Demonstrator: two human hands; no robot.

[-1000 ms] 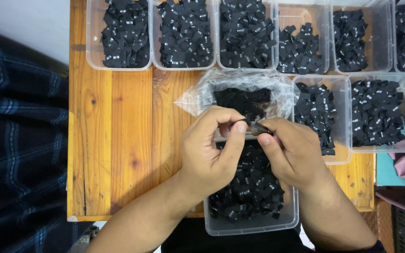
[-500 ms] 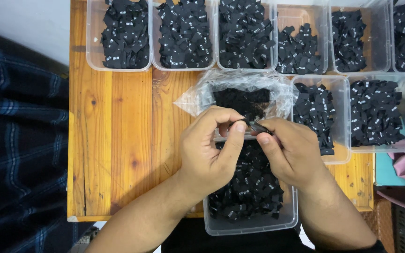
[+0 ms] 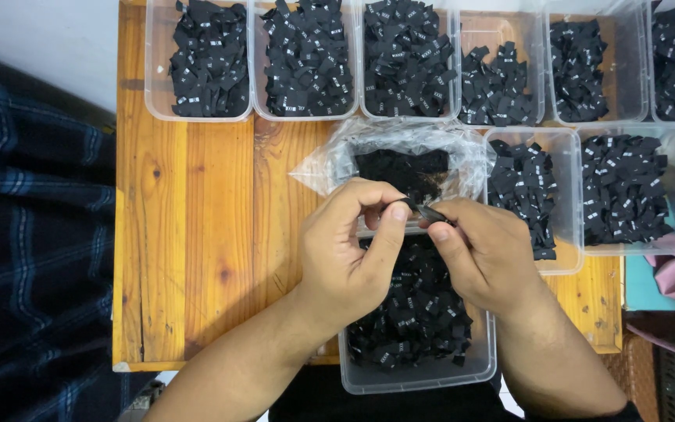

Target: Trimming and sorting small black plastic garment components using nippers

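Both hands meet over a clear tub (image 3: 419, 375) full of little black fabric labels. Left hand (image 3: 349, 254) and right hand (image 3: 490, 258) pinch one small black label (image 3: 423, 211) between their fingertips. A crinkly plastic bag (image 3: 400, 152) of more sits just behind, on the wooden table (image 3: 197, 234).

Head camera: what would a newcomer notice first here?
Both hands meet at the centre, the left hand and right hand pinching one small black label between their fingertips. Below them sits a clear tub full of black labels, with a clear plastic bag just behind. Along the far edge of the wooden table runs a row of similar tubs.
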